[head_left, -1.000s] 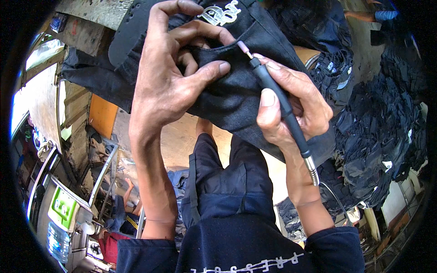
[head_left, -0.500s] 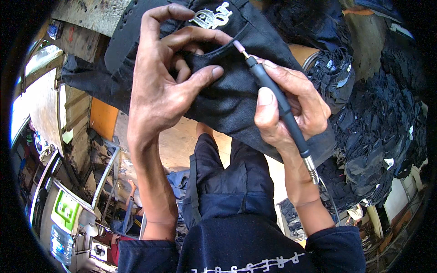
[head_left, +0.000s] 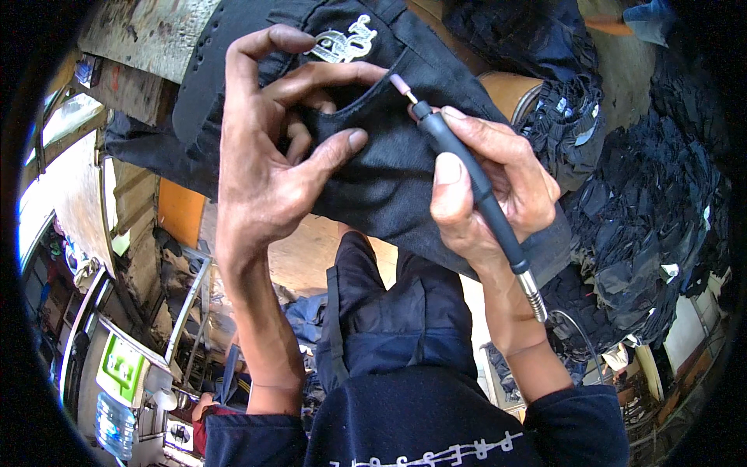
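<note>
black garment (head_left: 381, 167) against wide left hand (head_left: 272, 163), rotary tool (head_left: 482, 189) inside clenched right hand (head_left: 531, 187)

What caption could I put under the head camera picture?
Left hand on a black garment, right hand holding a black pen-shaped tool, its pink tip beside a left fingertip.

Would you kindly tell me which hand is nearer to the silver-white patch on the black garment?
Left: the left hand is curled just beside the patch, by its left edge; the right hand, gripping a pen-shaped rotary tool, is farther off, below and to the right.
</note>
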Tool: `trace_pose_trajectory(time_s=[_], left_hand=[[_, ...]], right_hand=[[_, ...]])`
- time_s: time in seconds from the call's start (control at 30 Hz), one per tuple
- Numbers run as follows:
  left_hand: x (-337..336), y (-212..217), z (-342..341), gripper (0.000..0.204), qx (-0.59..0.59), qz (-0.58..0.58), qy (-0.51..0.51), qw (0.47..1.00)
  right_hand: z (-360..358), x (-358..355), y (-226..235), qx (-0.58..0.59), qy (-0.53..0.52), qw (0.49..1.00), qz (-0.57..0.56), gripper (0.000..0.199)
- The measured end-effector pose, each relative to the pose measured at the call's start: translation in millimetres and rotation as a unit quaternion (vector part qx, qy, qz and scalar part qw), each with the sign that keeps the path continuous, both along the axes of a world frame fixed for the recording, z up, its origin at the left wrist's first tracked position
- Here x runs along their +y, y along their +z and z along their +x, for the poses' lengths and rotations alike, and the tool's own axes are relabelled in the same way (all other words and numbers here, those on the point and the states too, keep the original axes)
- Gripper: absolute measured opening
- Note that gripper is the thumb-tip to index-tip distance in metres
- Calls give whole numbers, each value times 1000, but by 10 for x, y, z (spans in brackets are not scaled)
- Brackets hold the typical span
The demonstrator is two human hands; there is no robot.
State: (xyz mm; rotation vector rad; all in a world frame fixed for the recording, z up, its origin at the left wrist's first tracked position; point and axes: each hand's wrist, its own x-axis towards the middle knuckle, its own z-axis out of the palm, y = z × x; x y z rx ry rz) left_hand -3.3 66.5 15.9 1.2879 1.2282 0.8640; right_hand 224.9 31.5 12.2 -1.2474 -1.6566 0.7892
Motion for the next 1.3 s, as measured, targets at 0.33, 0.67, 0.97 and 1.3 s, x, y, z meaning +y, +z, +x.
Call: trace_pose_trajectory(time_s=[0.33, 0.67, 0.97, 1.3], left_hand=[[9, 122, 61, 77, 27, -36, 14, 999], [-13, 31, 65, 78, -9, -15, 6, 1000], [-16, -36, 40, 76, -23, 3, -21, 999], [-44, 56, 74, 84, 68, 66, 19, 995]], right_hand=[[-15, -7, -17, 25, -16, 999, -30, 30], [-33, -14, -33, 65, -32, 995, -68, 33], [-82, 5, -51, 109, -51, 989, -82, 33], [5, -105, 5, 126, -60, 990, -21, 42]])
